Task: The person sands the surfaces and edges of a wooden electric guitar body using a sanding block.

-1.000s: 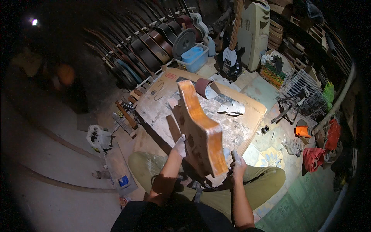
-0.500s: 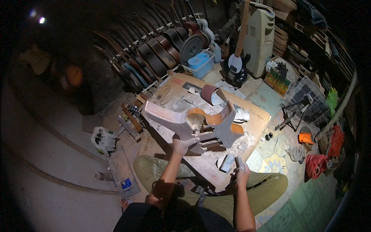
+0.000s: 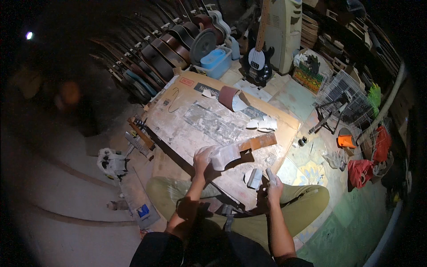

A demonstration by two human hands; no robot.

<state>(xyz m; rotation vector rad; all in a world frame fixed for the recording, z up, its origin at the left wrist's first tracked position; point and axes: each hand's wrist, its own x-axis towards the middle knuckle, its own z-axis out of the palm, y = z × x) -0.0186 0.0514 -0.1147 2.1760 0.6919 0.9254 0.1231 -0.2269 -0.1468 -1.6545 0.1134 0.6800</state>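
Gripping the wooden body [image 3: 235, 150] at its left end, your left hand [image 3: 202, 161] has its fingers closed on the piece, which is turned edge-on above the near half of the cardboard sheet [image 3: 162, 129]; whether it touches the sheet, I cannot tell. Its left part is dusted white, its right part orange-brown. Your right hand [image 3: 274, 189] is wrapped around a slim grey block [image 3: 271, 176] at the near right of the sheet. A second block [image 3: 255, 178], also greyish, lies on the sheet's near right part. A brown abrasive strip [image 3: 227, 98] curls near the sheet's far edge, and torn white paper [image 3: 263, 123] lies toward its right edge. Beyond the sheet's far edge you have a dark bass guitar [image 3: 263, 73] and a blue tub [image 3: 219, 67]; a white plastic bag [image 3: 112, 163] sits off its left side, a red bag [image 3: 360, 172] off its right.
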